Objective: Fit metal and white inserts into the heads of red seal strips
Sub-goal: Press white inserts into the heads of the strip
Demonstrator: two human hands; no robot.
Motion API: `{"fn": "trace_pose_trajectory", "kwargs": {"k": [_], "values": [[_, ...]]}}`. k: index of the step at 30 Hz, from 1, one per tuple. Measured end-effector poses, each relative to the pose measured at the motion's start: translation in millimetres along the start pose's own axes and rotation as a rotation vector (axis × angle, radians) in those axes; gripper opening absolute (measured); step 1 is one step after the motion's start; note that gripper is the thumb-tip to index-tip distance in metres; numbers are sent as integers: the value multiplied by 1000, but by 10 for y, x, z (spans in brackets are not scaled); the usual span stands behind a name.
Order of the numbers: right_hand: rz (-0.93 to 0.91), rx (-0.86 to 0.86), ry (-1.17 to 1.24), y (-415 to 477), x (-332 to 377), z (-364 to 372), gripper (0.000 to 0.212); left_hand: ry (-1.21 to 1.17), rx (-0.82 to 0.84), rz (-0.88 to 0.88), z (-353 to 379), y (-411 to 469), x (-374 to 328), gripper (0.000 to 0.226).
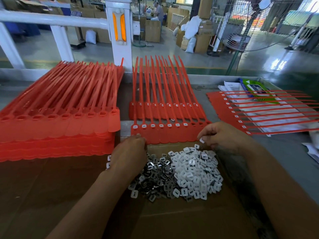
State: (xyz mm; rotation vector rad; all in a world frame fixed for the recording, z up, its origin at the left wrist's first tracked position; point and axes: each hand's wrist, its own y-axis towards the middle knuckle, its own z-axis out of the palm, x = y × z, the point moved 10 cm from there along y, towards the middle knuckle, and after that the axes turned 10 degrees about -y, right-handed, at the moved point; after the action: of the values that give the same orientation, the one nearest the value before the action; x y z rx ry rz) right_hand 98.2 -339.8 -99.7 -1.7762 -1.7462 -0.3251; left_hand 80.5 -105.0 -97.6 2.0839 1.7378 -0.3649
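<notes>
We work at a grey table (224,80) with a brown cardboard sheet (172,219) spread over its near part. On the left lies the tall stack of red seal strips (60,125), heads toward us with open sockets. At the far right a single sheet of strips (259,114) lies sideways over some papers, its heads pointing left and showing white.

Straight ahead is the front row of strips (164,135), overlapping another row behind it. Seven heads from the left show white inserts, and the three at the right end look dark. On the cardboard just below that row sit two heaps touching each other — the metal inserts (155,175) on the left, the white inserts (195,173) on the right.

Our left hand (128,152) hangs over the left edge of the metal heap, with its fingers curled down at the near edge of the front row. We cannot tell whether they hold anything. Our right hand (222,135) is at the row's right end, above the white heap. It pinches one white piece (201,140) in its fingertips — just below the dark heads.
</notes>
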Motion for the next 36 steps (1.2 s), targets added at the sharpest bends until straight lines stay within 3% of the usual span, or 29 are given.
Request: {"fn": "trace_pose_trajectory", "kwargs": {"k": [7, 13, 30, 36], "values": [[-13, -189, 22, 114, 103, -172, 21, -5, -3, 7, 4, 2, -4, 35], [40, -251, 51, 327, 73, -183, 15, -9, -7, 14, -7, 0, -13, 34], [53, -263, -128, 568, 80, -204, 25, -12, 11, 7, 1, -3, -5, 35], [117, -289, -82, 607, 13, -231, 25, -8, 8, 6, 4, 1, 0, 34]]}}
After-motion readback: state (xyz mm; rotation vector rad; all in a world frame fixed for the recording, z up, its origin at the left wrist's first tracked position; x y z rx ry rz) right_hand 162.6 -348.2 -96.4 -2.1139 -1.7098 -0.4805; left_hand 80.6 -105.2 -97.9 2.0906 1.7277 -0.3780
